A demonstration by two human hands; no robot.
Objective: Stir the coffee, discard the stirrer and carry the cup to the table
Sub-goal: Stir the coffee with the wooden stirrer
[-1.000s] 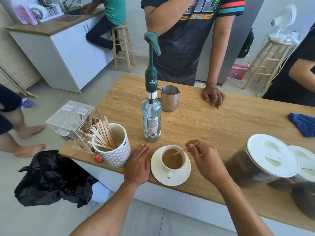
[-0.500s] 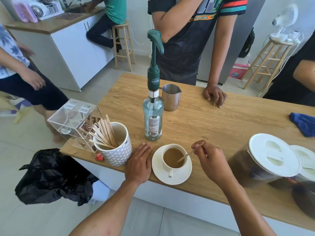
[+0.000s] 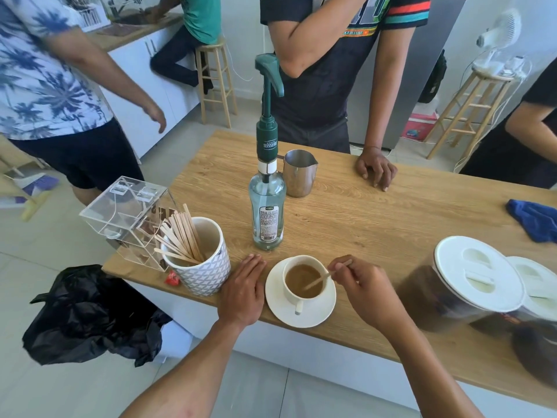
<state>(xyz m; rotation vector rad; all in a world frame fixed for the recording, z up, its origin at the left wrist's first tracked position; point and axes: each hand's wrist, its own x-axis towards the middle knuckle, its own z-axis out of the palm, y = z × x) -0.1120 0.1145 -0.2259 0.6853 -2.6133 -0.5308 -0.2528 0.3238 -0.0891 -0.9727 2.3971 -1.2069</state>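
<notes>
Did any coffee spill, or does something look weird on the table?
No spill shows: the saucer and table look dry. One odd thing: a small red wrapper lies loose at the table's edge beside the patterned mug.

Presenting as two bare limbs only, cut off by the lower edge of the view. Recording the left forearm (image 3: 196, 366) as bare along its whole visible length, narrowing toward the wrist. Noting the left hand (image 3: 242, 292) showing its back, knuckles lightly ridged, fingers (image 3: 251, 263) bare to the tips. Recording the right forearm (image 3: 428, 372) as likewise bare up to the edge, narrowing toward the wrist in the same way. Noting the right hand (image 3: 366, 294) showing its back, knuckles standing out more sharply, edges slightly blurred. Finding nails too small to judge on either hand. Leaving clothing unassessable from this view.
</notes>
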